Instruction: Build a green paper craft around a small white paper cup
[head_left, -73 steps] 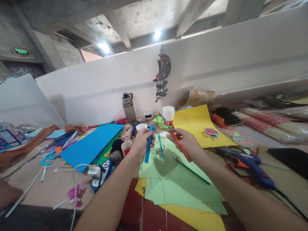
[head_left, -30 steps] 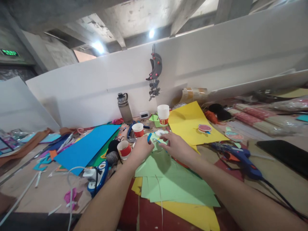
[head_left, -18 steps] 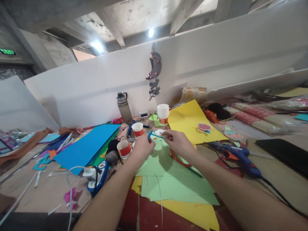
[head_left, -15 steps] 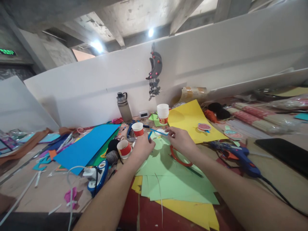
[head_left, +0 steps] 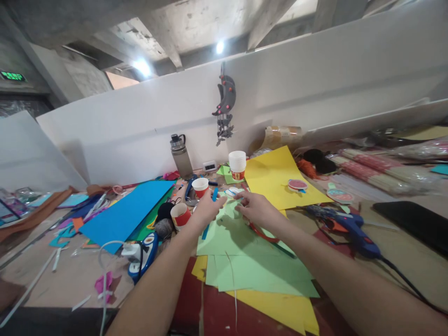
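Note:
My left hand (head_left: 209, 210) is closed on a narrow blue paper strip (head_left: 214, 194), which stands up past the fingers and shows again below the hand. Close by on the right, my right hand (head_left: 258, 210) has its fingertips drawn together. A tiny bit of blue shows at them, too small to make out. Both hands are over light green paper sheets (head_left: 259, 270). Under my right hand lies a curved red piece (head_left: 264, 235), partly hidden. A red-and-white paper cup (head_left: 200, 187) stands just behind my left hand, and another paper cup (head_left: 180, 215) is tipped beside my wrist.
Stacked cups (head_left: 237, 164) stand at the back by a yellow sheet (head_left: 269, 168). A blue glue gun (head_left: 360, 233) lies right, near a black phone-like slab (head_left: 416, 224). Left are a blue sheet (head_left: 129, 210), a power strip (head_left: 143, 261) and a bottle (head_left: 181, 158).
The blue strip stretched between my hands before; now it stands upright in my left hand. My right hand has shifted slightly down and left.

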`<control>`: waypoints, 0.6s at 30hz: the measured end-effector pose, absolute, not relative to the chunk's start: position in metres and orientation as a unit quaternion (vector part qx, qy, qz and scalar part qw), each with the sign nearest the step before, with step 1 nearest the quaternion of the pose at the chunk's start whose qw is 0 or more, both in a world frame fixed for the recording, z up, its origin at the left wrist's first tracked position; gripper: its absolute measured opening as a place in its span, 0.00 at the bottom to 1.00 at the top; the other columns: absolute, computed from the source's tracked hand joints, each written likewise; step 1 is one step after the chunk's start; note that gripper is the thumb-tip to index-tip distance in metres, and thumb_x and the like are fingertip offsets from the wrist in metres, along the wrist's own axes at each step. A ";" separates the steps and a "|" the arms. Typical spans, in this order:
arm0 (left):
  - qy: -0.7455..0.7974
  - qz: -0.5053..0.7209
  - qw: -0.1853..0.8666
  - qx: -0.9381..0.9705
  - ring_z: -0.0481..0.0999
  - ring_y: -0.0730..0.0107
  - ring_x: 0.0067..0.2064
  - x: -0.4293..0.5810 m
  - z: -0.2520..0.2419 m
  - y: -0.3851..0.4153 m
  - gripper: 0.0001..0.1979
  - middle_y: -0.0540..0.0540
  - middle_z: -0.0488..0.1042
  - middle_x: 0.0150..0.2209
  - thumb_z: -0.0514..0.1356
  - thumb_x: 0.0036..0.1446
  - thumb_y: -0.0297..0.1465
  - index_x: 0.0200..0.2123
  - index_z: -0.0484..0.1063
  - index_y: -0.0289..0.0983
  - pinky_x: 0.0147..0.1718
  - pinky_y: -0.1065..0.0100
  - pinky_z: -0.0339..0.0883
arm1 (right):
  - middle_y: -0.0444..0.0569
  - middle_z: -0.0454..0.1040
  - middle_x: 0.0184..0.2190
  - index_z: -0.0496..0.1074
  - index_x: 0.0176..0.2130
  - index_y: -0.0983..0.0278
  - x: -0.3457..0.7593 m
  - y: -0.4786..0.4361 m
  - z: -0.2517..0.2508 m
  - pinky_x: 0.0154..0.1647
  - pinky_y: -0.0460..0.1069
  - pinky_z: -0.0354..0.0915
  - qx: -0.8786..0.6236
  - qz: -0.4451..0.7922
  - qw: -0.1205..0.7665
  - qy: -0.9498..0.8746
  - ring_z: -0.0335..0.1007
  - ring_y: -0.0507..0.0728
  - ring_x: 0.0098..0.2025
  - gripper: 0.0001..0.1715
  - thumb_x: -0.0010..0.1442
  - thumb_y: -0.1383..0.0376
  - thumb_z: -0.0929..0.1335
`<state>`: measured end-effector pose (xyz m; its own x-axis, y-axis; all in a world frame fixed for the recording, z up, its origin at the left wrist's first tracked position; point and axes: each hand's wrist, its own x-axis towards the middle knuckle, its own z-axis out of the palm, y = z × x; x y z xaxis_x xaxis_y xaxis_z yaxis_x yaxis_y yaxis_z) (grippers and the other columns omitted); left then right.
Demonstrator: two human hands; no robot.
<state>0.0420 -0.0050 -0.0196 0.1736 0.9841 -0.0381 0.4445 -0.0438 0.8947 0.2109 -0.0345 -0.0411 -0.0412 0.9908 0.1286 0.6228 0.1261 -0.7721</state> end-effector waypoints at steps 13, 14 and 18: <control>0.415 0.440 0.582 0.544 0.67 0.78 0.21 0.033 -0.017 0.003 0.10 0.48 0.72 0.25 0.62 0.49 0.34 0.32 0.66 0.35 0.17 0.76 0.56 | 0.43 0.74 0.23 0.74 0.41 0.65 0.203 -0.046 -0.036 0.15 0.42 0.56 -0.578 0.307 0.284 -0.701 0.64 0.49 0.16 0.13 0.54 0.69 0.65; 0.416 0.441 0.586 0.537 0.67 0.78 0.21 0.034 -0.017 0.002 0.10 0.48 0.73 0.25 0.62 0.50 0.34 0.32 0.66 0.34 0.17 0.76 0.56 | 0.44 0.74 0.23 0.74 0.40 0.64 0.202 -0.046 -0.036 0.16 0.42 0.56 -0.574 0.300 0.280 -0.709 0.65 0.49 0.17 0.13 0.54 0.70 0.65; 0.422 0.433 0.608 0.514 0.70 0.76 0.23 0.035 -0.016 0.002 0.08 0.45 0.74 0.26 0.61 0.50 0.32 0.32 0.68 0.33 0.18 0.75 0.58 | 0.45 0.76 0.24 0.76 0.38 0.63 0.199 -0.044 -0.043 0.21 0.43 0.57 -0.563 0.259 0.268 -0.737 0.67 0.50 0.20 0.13 0.53 0.71 0.66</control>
